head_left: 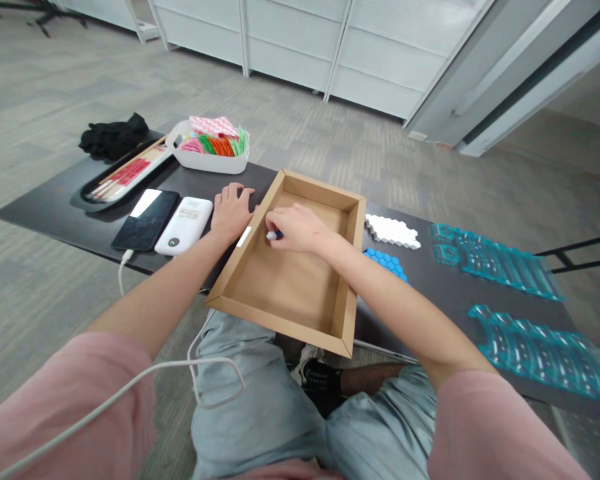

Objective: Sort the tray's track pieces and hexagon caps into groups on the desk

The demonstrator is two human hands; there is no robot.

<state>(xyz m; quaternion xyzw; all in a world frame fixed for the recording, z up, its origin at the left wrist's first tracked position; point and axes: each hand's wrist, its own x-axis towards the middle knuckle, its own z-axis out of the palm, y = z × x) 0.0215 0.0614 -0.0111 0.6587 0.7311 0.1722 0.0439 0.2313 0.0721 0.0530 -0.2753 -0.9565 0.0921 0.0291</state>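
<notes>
A shallow brown cardboard tray lies on the dark table, its near corner hanging over the edge above my lap. My right hand is inside the tray near its far left side, fingers closed on a small white and blue object. My left hand rests flat on the table against the tray's left wall, fingers stretched out. A small white label sits on that wall by my left wrist.
Left of my left hand lie a white power bank and a black phone with a white cable. Behind them are a white bin of colourful packets, a tray of sticks, black cloth. Hexagon tiles and teal pieces lie right.
</notes>
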